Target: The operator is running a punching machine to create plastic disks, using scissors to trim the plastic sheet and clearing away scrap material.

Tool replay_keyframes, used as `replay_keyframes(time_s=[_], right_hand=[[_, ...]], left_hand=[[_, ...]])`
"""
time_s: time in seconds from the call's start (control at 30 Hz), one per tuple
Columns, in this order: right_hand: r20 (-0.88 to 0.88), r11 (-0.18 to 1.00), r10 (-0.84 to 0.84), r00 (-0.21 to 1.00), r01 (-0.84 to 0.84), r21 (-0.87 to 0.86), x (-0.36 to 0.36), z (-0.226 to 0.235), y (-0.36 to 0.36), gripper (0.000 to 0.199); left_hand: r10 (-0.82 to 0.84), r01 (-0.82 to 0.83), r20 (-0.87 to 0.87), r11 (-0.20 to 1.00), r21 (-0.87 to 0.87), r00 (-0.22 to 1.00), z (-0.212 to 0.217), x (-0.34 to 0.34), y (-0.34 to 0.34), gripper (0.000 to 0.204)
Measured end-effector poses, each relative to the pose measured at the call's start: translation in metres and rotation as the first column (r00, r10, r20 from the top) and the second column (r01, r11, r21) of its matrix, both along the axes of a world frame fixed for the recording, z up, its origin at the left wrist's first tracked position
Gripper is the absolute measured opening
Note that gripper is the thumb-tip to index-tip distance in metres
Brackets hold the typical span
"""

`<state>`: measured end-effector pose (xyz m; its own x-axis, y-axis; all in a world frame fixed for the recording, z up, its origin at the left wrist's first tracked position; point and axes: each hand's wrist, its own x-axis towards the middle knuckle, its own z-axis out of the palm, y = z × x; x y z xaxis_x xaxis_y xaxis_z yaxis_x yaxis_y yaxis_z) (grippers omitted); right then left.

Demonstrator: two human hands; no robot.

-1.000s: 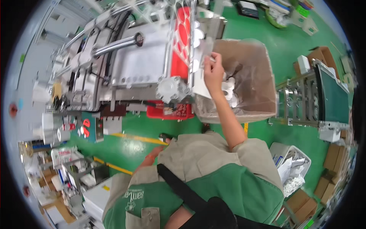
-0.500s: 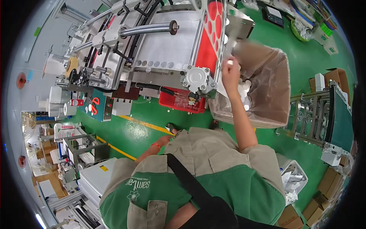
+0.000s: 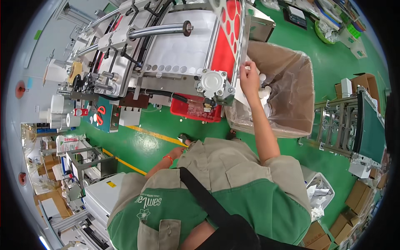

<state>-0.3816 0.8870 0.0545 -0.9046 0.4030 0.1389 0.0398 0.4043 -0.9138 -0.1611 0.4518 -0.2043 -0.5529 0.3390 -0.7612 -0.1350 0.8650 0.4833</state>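
Observation:
My right hand (image 3: 249,83) reaches up beside the machine's red roller (image 3: 225,58), over the near left side of a plastic-lined cardboard box (image 3: 291,93). Its fingers are curled together at the lower end of the roller; whatever they pinch is too small to make out. White discs (image 3: 265,96) lie inside the box, just right of my wrist. A white web with round holes (image 3: 228,27) runs over the red roller. My left hand (image 3: 178,152) hangs low beside my trousers, near no tool, its fingers too small and partly hidden to read.
The machine's white bed (image 3: 183,41) carries a row of discs (image 3: 168,68) along its near edge. Below it sits a red bin (image 3: 199,110) of small pieces. A green conveyor (image 3: 370,125) stands right, a white waste bin (image 3: 318,191) lower right, red scissors (image 3: 100,115) left.
My right hand has shifted slightly left and up toward the roller's end. A white disc seen at its fingers earlier no longer shows clearly. A blur over the box's far edge is gone.

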Motion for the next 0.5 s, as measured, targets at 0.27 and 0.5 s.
replay_keyframes(time_s=[0.27,0.5], right_hand=[[-0.096,0.998,-0.025,0.995,0.031,0.060,0.005,0.020,0.003,0.020],[-0.127,0.993,-0.065,0.990,0.052,-0.104,0.009,0.031,0.009,0.021]], left_hand=[[0.042,-0.039,-0.020,0.990,0.134,0.999,-0.052,0.010,-0.028,0.036],[-0.003,0.005,-0.011,0.992,0.126,1.000,-0.042,0.007,-0.019,0.037]])
